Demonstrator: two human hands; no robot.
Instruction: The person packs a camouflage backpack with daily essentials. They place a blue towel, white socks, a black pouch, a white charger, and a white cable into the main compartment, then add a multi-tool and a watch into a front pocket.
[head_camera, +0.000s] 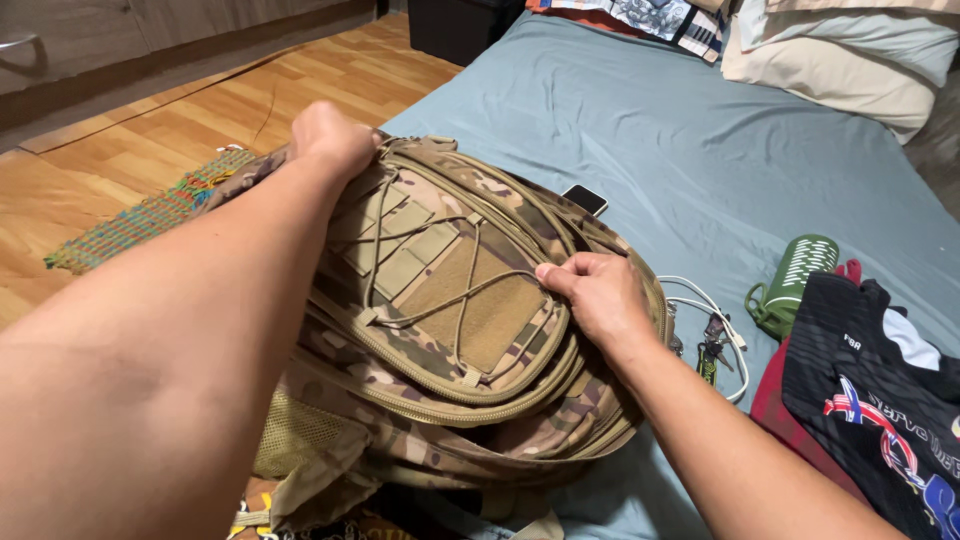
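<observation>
While lying tilted on the blue-grey bed, close to the bed's edge above the wooden floor, liable to slide off: a camouflage backpack, held at only two spots.

Left hand clenched around the backpack's top edge, on the side away from the camera. Right hand pinching the zip line at the right rim of the backpack's front pocket, fingers closed on fabric or on a puller, cannot tell which.

Judged risky: a hard tug from the right hand against a slack grip at the top, enough to twist the backpack and roll it leftward, toward the woven rug on the floor beyond its left side.

Right of the backpack and well apart, a black printed shirt over something red. Between shirt and backpack, a green bottle on its side.

Just beside the backpack's right flank, a white cable and a bunch of keys, close under the right wrist. Likely to be snagged or swept along on any rightward shift of the backpack.

Behind the backpack's upper edge, a dark phone, half hidden. Easily pushed or buried unnoticed.
</observation>
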